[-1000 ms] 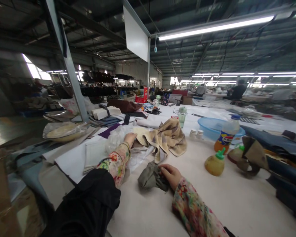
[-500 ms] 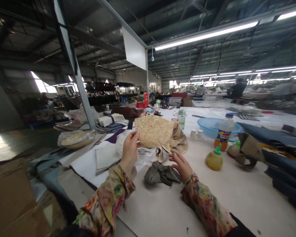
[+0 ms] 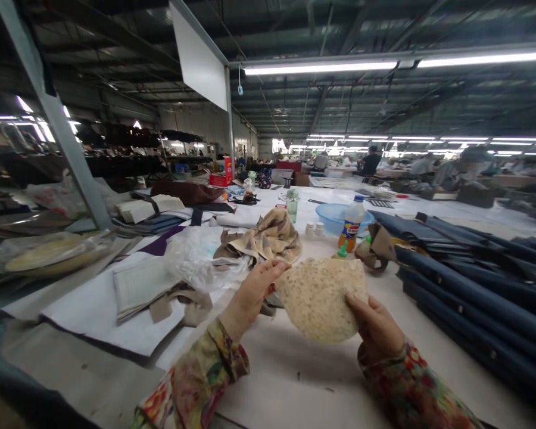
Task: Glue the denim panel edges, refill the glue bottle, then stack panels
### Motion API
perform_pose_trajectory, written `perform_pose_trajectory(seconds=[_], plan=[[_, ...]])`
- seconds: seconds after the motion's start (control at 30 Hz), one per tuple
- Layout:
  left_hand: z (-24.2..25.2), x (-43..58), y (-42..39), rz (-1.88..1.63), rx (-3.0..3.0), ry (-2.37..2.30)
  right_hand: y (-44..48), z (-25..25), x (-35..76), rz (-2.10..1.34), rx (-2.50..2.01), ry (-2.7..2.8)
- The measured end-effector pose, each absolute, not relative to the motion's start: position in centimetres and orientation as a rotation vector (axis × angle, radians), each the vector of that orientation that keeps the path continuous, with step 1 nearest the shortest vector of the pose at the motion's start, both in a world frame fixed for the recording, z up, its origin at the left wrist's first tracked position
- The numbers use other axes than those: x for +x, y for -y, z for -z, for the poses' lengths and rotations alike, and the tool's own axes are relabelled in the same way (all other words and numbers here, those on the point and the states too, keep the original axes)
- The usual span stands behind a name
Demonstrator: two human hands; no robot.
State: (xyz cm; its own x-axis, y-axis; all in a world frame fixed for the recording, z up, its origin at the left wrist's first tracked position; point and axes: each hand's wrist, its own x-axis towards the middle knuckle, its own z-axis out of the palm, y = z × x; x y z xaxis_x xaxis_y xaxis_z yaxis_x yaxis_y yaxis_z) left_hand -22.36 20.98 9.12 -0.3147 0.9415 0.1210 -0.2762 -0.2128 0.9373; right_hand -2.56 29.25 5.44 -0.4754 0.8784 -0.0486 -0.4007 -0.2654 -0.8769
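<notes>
Speckled tan sheet (image 3: 319, 298) raised above the surface (image 3: 304, 381)

Nearest, two floral sleeves (image 3: 203, 375) reach in from below. The fingers of the left hand (image 3: 252, 292) pinch the sheet at its upper left corner; those of the right hand (image 3: 377, 325) grasp its right edge, thumb over the near face. The sheet hangs tilted between them, its rounded lower edge free, with pale surface showing underneath. Small dark scraps (image 3: 298, 376) lie in that stretch between the forearms, the widest open room close in.

Just behind the left hand, a grey-green cloth (image 3: 271, 302) shows, mostly covered. Further left, brown fabric strips (image 3: 190, 304) and folded pale pieces (image 3: 140, 286) lie on white paper (image 3: 111, 322). On the right, a stack of dark blue pieces (image 3: 464, 292) has its edge slanting toward the lower right corner; a pale lane separates it from the right hand.

Farther on, crumpled clear plastic (image 3: 196, 256) and a patterned tan cloth (image 3: 272, 235) crowd the left side. A green nozzle (image 3: 342, 249) pokes above the sheet's top edge. Behind it, a bottle of orange liquid (image 3: 352, 223) stands before a light blue basin (image 3: 328, 217), with a curled brown piece (image 3: 379, 244) to the right and two small white bottles (image 3: 314, 229) to the left. A red box (image 3: 226, 171) sits well beyond.
</notes>
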Motion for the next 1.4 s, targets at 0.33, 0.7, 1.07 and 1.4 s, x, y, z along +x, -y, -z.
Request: perform_pose_trajectory(seconds=[0.33,0.7,1.07,1.4], plan=[[-7.6,-22.1,-22.0,-1.437,1.169,-1.22,-28.7,-5.9,-1.2,-1.973,-0.737,0.99],[-7.8,-21.7,-21.1,-1.252,1.242,-1.25,-28.6,-6.0,-0.8,-1.975,-0.76,1.018],[-7.0,-21.1,-21.5,-1.306,1.089,-1.131,-29.0,-5.8,-0.8,-2.031,-0.705,0.969],[-6.3,-20.5,-21.8,-1.293,0.921,-1.089,-29.7,-5.7,-0.7,-2.06,-0.722,0.924]])
